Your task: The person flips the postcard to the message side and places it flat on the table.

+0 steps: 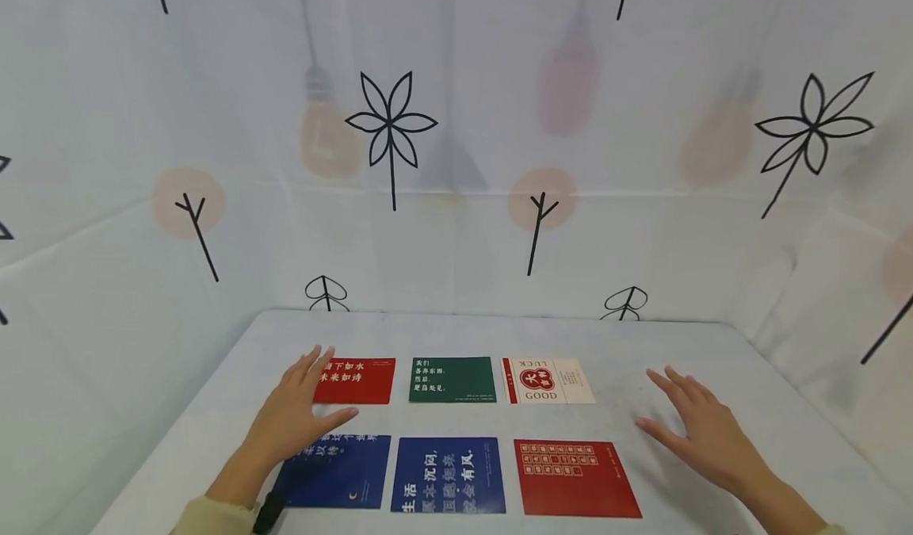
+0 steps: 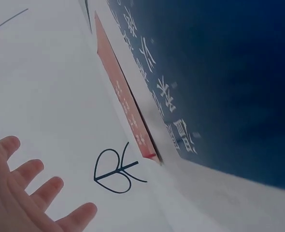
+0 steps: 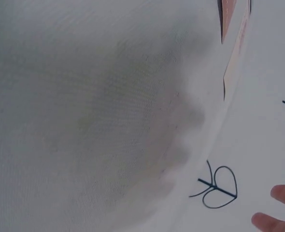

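Note:
Six cards lie in two rows on the white table (image 1: 442,333). The back row holds a red card (image 1: 364,380), a green card (image 1: 452,380) and a cream card (image 1: 549,380) printed GOOD LUCK. At the front lie a blue card (image 1: 342,475), a second blue card (image 1: 448,475) and a red card (image 1: 574,478) with a grid. My left hand (image 1: 296,416) hovers with straight spread fingers over the left column, covering parts of the back red and front blue cards. My right hand (image 1: 695,424) hovers open over bare table, right of the cards. Neither hand holds anything.
A white cloth backdrop (image 1: 456,162) printed with black plants and pale bulbs encloses the table at the back and both sides. A small black object (image 1: 269,513) sits at my left wrist. Bare table shows around the cards.

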Demonstrator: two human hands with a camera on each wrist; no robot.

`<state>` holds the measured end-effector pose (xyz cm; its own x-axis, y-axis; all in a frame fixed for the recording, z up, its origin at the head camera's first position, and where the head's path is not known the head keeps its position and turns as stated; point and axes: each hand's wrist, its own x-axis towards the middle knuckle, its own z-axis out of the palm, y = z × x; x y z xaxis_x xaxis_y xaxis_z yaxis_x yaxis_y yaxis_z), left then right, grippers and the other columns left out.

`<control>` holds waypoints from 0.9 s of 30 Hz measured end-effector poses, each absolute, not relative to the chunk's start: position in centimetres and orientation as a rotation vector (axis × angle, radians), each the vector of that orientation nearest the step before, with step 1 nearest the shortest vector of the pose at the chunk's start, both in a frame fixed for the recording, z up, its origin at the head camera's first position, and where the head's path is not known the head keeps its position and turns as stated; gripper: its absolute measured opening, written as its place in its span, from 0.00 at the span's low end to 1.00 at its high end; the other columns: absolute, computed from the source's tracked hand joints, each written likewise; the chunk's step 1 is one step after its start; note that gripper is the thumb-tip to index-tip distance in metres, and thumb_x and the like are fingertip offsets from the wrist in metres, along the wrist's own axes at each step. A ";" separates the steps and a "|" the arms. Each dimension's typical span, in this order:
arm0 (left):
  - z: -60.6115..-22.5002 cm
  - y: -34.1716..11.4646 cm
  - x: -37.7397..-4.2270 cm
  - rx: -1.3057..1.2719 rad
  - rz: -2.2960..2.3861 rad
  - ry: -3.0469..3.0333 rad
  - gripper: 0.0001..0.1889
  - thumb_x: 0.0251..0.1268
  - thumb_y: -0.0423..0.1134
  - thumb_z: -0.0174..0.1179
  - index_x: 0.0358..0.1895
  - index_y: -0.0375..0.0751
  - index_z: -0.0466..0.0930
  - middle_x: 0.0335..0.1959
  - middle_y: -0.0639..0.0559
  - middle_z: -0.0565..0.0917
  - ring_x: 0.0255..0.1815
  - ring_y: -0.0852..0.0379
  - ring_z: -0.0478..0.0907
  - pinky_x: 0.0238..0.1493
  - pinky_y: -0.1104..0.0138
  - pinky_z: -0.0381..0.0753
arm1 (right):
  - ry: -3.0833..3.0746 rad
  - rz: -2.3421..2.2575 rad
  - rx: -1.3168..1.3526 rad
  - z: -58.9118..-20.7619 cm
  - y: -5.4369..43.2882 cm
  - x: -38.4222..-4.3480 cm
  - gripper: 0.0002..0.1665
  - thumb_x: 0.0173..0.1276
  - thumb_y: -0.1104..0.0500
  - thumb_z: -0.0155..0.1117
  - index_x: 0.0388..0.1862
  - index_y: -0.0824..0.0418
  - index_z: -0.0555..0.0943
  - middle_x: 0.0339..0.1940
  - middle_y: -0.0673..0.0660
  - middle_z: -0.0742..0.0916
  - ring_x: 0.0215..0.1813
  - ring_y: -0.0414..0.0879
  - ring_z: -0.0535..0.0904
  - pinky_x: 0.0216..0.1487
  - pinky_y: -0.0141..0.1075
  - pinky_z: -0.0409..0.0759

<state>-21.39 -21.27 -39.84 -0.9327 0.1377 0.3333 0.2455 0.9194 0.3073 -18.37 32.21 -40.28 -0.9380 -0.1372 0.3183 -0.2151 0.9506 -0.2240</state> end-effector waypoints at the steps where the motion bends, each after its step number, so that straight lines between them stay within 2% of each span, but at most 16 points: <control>1: -39.9 -21.2 -21.5 -0.284 -0.510 -2.776 0.52 0.43 0.61 0.67 0.71 0.42 0.54 0.69 0.36 0.58 0.67 0.37 0.55 0.51 0.37 0.67 | -2.802 0.375 0.257 -40.3 32.1 -18.4 0.47 0.58 0.37 0.62 0.68 0.61 0.62 0.63 0.72 0.66 0.60 0.72 0.59 0.49 0.73 0.57; 19: -39.8 -19.4 -22.0 -0.291 -0.627 -2.798 0.53 0.39 0.59 0.70 0.70 0.39 0.56 0.65 0.35 0.62 0.63 0.38 0.61 0.46 0.42 0.75 | -2.787 0.486 0.268 -40.6 31.2 -19.2 0.46 0.58 0.36 0.63 0.66 0.63 0.64 0.61 0.71 0.69 0.60 0.68 0.61 0.50 0.71 0.61; 27: -39.8 -18.4 -22.4 -0.323 -0.638 -2.769 0.51 0.40 0.60 0.70 0.69 0.41 0.58 0.64 0.37 0.64 0.62 0.41 0.62 0.45 0.45 0.77 | -2.755 0.505 0.283 -40.7 30.8 -19.4 0.45 0.57 0.39 0.65 0.65 0.64 0.65 0.59 0.70 0.70 0.59 0.67 0.63 0.50 0.69 0.63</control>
